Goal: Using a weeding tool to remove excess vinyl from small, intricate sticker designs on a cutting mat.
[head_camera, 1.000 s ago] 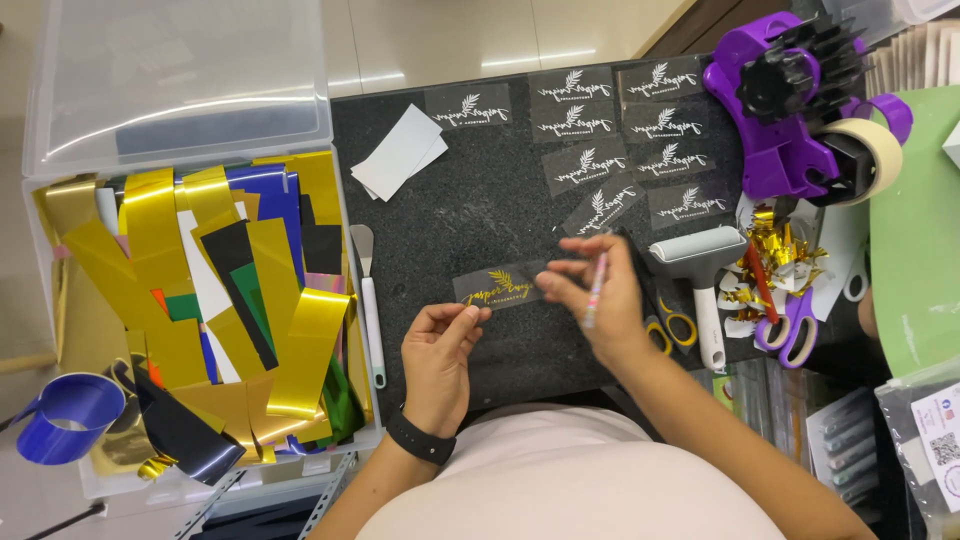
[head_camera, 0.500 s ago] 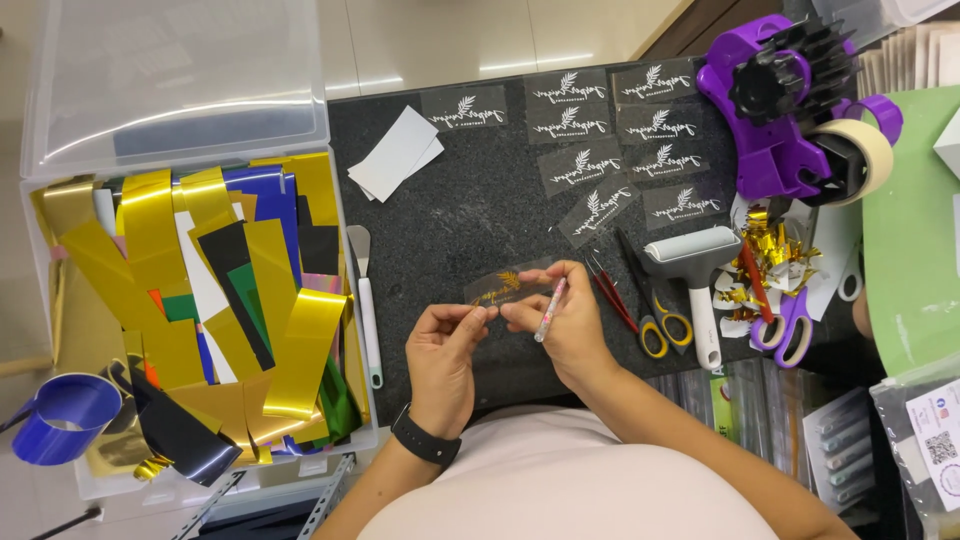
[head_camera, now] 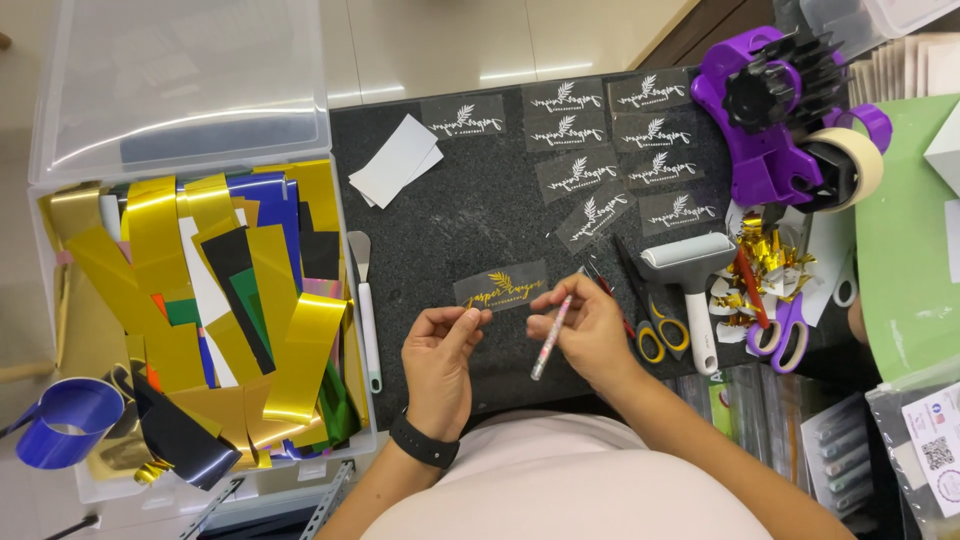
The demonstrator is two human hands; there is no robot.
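The left hand (head_camera: 440, 355) and the right hand (head_camera: 585, 325) pinch a clear sticker (head_camera: 502, 287) with gold writing over the black mat (head_camera: 450, 230). The right fingers also grip a thin pen (head_camera: 549, 340). Seven clear stickers (head_camera: 566, 100) with white writing lie higher up. A clear box (head_camera: 60, 190) of gold strips sits left.

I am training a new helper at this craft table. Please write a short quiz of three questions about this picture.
1. True or false: the right hand holds scissors.
2. What colour is the design on the clear label between the hands?
3. Which thing lies just right of the plastic bin? A) spatula B) roller C) tape

Key
1. False: it holds a pen tool; the scissors lie on the mat.
2. Gold.
3. A, the spatula.
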